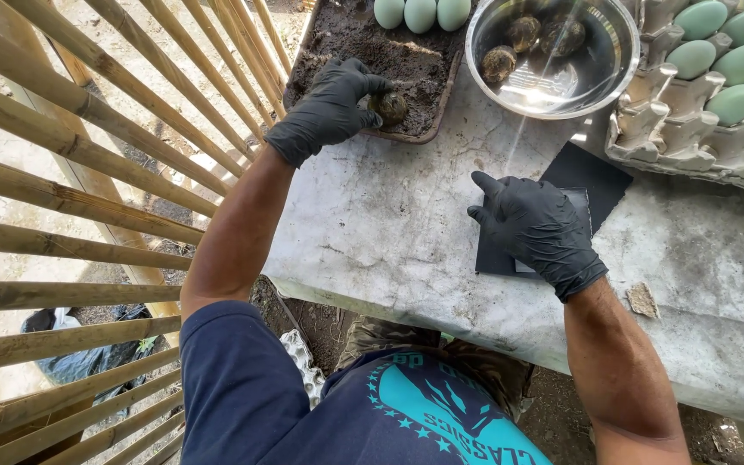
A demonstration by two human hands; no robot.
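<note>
Both my hands wear black gloves. My left hand (329, 108) reaches into a shallow tray (435, 120) of dark soil and its fingers close around a mud-coated egg (390, 107). My right hand (536, 226) lies flat, fingers spread, on a stack of black sheets (585, 176) on the concrete table (389, 224). Three clean pale green eggs (420, 13) sit at the far end of the tray. A steel bowl (604, 73) to its right holds several mud-coated eggs (499, 62).
A grey cardboard egg carton (673, 129) with several pale green eggs (716, 60) stands at the right rear. A bamboo slat fence (88, 172) runs along the left of the table. A dark bag (88, 353) lies on the ground beyond it.
</note>
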